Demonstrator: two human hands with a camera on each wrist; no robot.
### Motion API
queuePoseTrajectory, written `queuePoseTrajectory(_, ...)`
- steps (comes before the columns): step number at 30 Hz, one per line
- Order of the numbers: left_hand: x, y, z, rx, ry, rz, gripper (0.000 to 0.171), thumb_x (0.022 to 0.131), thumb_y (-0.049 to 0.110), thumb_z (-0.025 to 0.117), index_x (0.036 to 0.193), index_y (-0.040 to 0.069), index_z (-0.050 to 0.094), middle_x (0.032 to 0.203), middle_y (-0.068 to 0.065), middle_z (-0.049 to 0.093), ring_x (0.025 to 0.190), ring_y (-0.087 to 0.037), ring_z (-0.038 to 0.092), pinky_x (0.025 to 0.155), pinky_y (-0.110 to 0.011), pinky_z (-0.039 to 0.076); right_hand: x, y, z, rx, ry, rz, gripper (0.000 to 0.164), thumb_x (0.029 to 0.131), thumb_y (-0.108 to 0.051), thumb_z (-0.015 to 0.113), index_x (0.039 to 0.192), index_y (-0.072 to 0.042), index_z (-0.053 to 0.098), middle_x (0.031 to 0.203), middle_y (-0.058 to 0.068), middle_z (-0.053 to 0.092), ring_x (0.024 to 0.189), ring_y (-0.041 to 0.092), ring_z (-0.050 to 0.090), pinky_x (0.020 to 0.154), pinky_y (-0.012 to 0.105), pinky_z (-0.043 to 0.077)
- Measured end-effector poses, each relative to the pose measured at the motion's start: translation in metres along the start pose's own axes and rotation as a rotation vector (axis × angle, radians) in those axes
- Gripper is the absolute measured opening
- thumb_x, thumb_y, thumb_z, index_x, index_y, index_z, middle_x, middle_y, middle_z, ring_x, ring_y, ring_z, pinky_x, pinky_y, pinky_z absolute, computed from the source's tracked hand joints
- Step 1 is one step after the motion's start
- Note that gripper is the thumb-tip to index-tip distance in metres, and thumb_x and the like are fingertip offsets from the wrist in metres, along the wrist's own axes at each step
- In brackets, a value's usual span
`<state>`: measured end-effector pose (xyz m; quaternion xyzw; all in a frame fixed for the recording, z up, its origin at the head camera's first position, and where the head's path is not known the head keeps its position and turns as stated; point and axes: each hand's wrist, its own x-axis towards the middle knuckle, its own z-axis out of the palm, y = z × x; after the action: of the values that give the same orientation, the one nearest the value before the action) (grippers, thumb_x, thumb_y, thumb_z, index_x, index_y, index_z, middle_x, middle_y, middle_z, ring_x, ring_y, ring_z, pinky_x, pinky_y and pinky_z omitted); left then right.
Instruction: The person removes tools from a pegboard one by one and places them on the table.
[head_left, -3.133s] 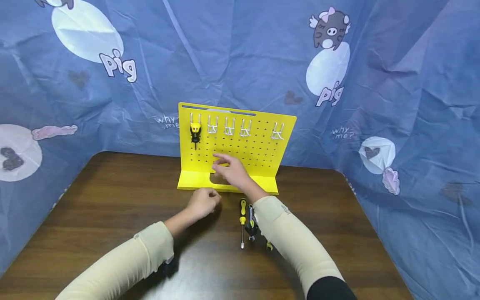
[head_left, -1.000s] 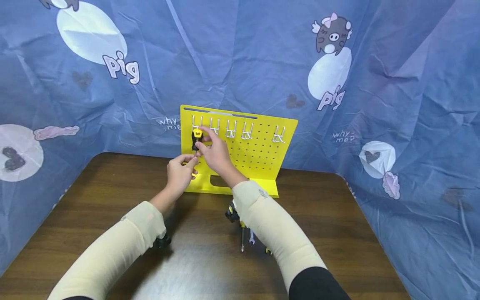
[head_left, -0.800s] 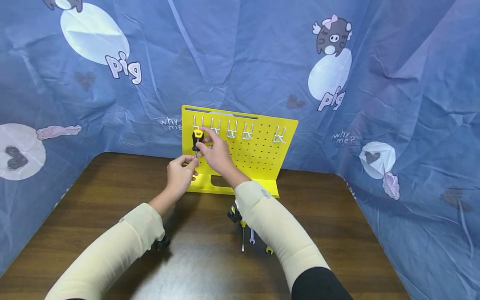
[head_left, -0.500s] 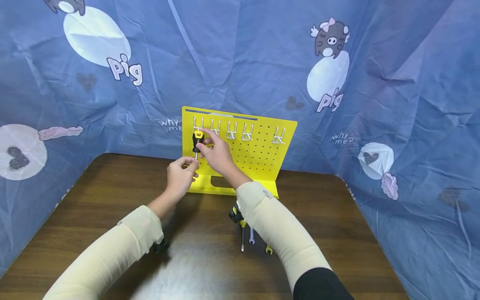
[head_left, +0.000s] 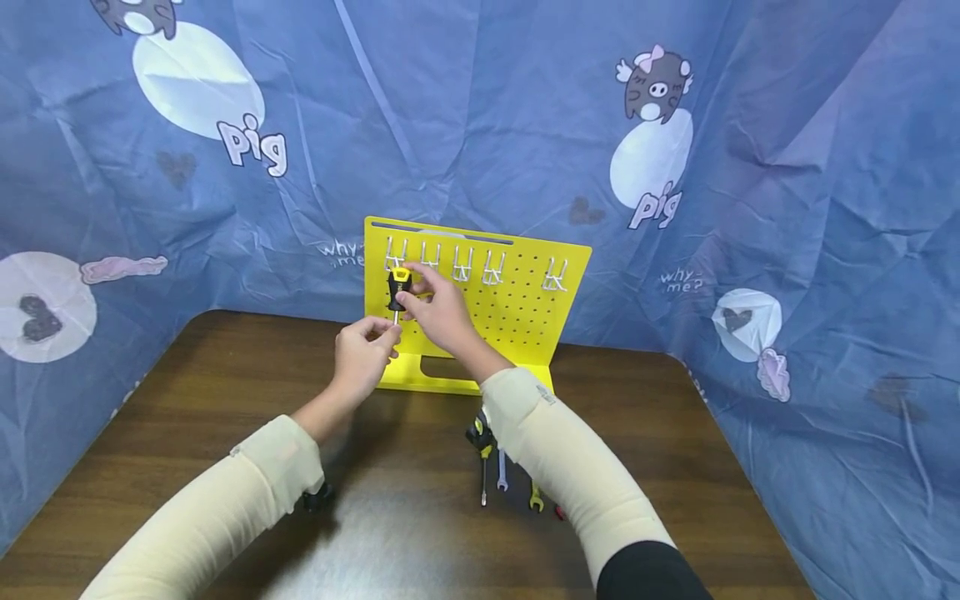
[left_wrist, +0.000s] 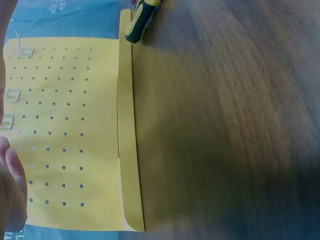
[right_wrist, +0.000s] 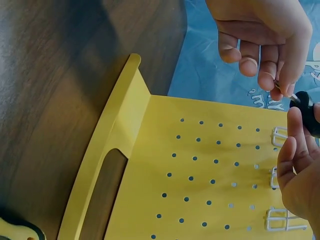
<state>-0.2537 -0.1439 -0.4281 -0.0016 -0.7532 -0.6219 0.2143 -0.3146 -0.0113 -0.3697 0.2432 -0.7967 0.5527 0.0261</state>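
A stubby screwdriver (head_left: 397, 293) with a black and yellow handle is held upright, handle up, in front of the leftmost hook (head_left: 395, 254) of a yellow pegboard (head_left: 517, 308). My right hand (head_left: 448, 318) grips the handle from the right. Below it, my left hand (head_left: 360, 357) pinches the metal shaft between thumb and forefinger. The right wrist view shows the same hold, with the left hand (right_wrist: 265, 35) at the shaft and the right hand (right_wrist: 305, 185) at the black handle (right_wrist: 306, 114). Only part of a hand (left_wrist: 12, 195) shows at the left wrist view's edge.
More white wire hooks (head_left: 492, 268) line the board's upper part. Below the right forearm lie a longer screwdriver (head_left: 484, 475), a silver wrench (head_left: 502, 475) and a yellow wrench (head_left: 536, 497), partly hidden by the sleeve. A blue printed cloth (head_left: 517, 125) hangs behind the table.
About three seconds ago the stubby screwdriver hung on the leftmost hook, with both hands apart from it. Now both hands hold it, and it has come slightly down and away from that hook.
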Motion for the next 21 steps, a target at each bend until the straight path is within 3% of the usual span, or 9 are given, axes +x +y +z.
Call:
queuePoseTrajectory(9,-0.008,0.003,0.007,0.003,-0.035,0.003,0.016,0.094,0.010,0.068,0.090,-0.005,0.072,0.075,-0.019,0.066,0.058,-0.017,0.065,0.053,-0.024,0.052,-0.009,0.006,-0.014,-0.003,-0.023,-0.011,0.048,0.096,-0.013,0.071,0.142,-0.014,0.057,0.104,0.009,0.066,0.077,0.029,0.072,0.064,0.033,0.059)
queuePoseTrajectory(16,-0.018,0.003,0.015,0.071,-0.110,0.023,0.015,0.093,0.010,0.070,0.086,-0.002,0.074,0.071,-0.011,0.068,0.059,-0.018,0.064,0.051,-0.025,0.048,-0.022,0.018,-0.032,-0.020,-0.096,0.046,0.047,0.095,-0.016,0.072,0.140,-0.011,0.057,0.107,0.011,0.065,0.078,0.025,0.072,0.061,0.032,0.056)
queuePoseTrajectory(21,-0.026,0.002,0.022,0.107,-0.152,0.003,0.014,0.091,0.011,0.070,0.083,0.000,0.074,0.067,-0.009,0.067,0.057,-0.015,0.062,0.051,-0.026,0.047,-0.030,0.027,-0.042,0.016,-0.164,0.091,0.049,0.096,-0.014,0.070,0.142,-0.008,0.054,0.106,0.014,0.066,0.082,0.030,0.073,0.057,0.029,0.050)
